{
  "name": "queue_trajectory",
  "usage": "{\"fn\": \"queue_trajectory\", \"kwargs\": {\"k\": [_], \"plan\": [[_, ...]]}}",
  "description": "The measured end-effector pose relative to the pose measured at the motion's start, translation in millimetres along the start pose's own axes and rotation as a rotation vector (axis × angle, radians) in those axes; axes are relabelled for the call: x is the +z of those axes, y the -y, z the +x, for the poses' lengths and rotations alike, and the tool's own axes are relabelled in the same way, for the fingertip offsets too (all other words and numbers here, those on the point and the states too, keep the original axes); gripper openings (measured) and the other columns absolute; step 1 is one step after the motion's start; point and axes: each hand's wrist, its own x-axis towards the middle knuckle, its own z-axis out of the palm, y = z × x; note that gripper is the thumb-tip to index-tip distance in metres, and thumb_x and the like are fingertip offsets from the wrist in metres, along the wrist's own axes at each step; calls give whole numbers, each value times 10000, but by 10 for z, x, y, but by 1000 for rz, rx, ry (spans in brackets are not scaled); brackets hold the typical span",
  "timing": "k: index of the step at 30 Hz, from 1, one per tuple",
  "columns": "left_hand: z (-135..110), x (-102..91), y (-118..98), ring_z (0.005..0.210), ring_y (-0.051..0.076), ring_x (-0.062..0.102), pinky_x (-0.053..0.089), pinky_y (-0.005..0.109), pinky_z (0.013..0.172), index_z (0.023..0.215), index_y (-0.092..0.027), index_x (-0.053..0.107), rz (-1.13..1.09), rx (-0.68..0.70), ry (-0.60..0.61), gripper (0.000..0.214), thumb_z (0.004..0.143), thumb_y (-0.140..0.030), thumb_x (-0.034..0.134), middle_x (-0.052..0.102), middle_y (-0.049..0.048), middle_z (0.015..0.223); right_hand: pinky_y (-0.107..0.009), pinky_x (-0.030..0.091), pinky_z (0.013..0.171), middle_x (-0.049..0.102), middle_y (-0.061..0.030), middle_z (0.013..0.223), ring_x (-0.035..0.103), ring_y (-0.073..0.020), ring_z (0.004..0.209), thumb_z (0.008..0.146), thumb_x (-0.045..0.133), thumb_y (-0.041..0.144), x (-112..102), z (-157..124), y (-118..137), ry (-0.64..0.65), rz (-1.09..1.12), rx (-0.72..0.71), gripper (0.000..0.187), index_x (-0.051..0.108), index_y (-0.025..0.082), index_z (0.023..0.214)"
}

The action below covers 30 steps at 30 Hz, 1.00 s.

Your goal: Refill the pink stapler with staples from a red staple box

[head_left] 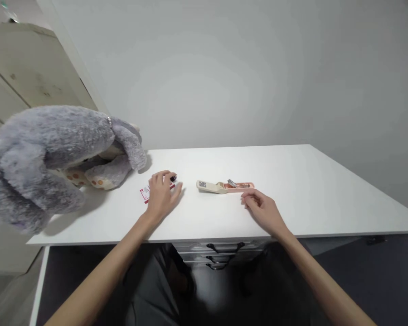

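My left hand rests on the table with its fingers bent and its thumb spread apart. Beneath its fingers lies a flat red and white box, partly hidden. A small black object sits at the fingertips; I cannot tell what it is. In front of me, between the hands, what looks like a cream and pink stapler lies opened out, with metal parts showing in its pink half. Close to its right end is my right hand, fingers curled together; anything between them is hidden.
A large grey-purple plush toy leans over the left side of the white table. Behind the table stands a grey wall. Drawers with black handles are below the front edge.
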Motion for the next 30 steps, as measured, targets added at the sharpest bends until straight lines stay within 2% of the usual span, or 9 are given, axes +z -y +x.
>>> {"fn": "queue_trajectory", "kwargs": {"k": [2,6,9,12,16,20,24,27,30], "plan": [[-64,-121,205,1330,406,491,371,578,1134,1339,-201,602,82,-50,39,463,973,-481,656,611,191,1387,-373,477,703,750,-39,831,636,-239,730,893,625,384,9,-16,31,47,-37,-29,166,736,263,921],[-135,-247,490,1389,452,457,322,622,1161,1424,-188,550,126,-113,155,691,888,-589,724,633,208,1428,-370,488,689,763,-39,832,640,-238,716,897,619,395,6,-20,33,35,-29,-45,170,738,274,906],[-124,-223,553,1419,451,440,276,632,1188,1448,-186,522,114,-122,200,718,899,-612,700,635,210,1463,-375,509,723,769,-39,852,663,-240,746,893,619,387,0,-6,-8,36,-14,-45,165,736,272,916],[-82,-159,524,1419,445,443,252,631,1198,1456,-182,504,105,-104,210,692,933,-606,666,664,203,1435,-378,511,752,769,-38,864,670,-240,765,879,625,364,-8,7,-37,45,-14,-52,159,737,265,936],[-69,-169,383,1395,434,469,313,604,1180,1436,-187,519,81,-64,160,676,916,-570,717,649,201,1433,-372,495,752,763,-36,877,660,-234,767,879,596,337,-16,15,-32,49,-6,-59,172,734,263,949],[-146,-335,147,1374,392,508,375,573,1175,1413,-221,524,43,4,34,599,932,-507,736,639,168,1407,-365,480,749,765,-32,881,657,-231,772,875,587,318,-13,16,-15,64,12,-62,173,733,263,950],[-247,-419,-155,1346,348,566,434,555,1172,1405,-249,518,-147,-9,-47,580,925,-456,769,634,145,1402,-355,458,729,770,-31,867,645,-227,766,879,609,324,2,13,25,83,15,-67,166,746,257,946],[-308,-301,-444,1308,316,627,506,517,1129,1396,-256,499,-456,-164,-1,676,859,-484,841,636,136,1407,-344,440,721,781,-28,878,640,-222,784,894,626,351,18,10,81,178,3,-95,178,755,247,960],[-344,-120,-729,1249,292,695,557,498,1082,1372,-241,465,-849,-334,181,603,935,-558,733,700,142,1330,-334,427,730,803,-25,920,647,-214,816,918,622,363,33,5,130,275,-18,-118,201,758,239,998]]}}
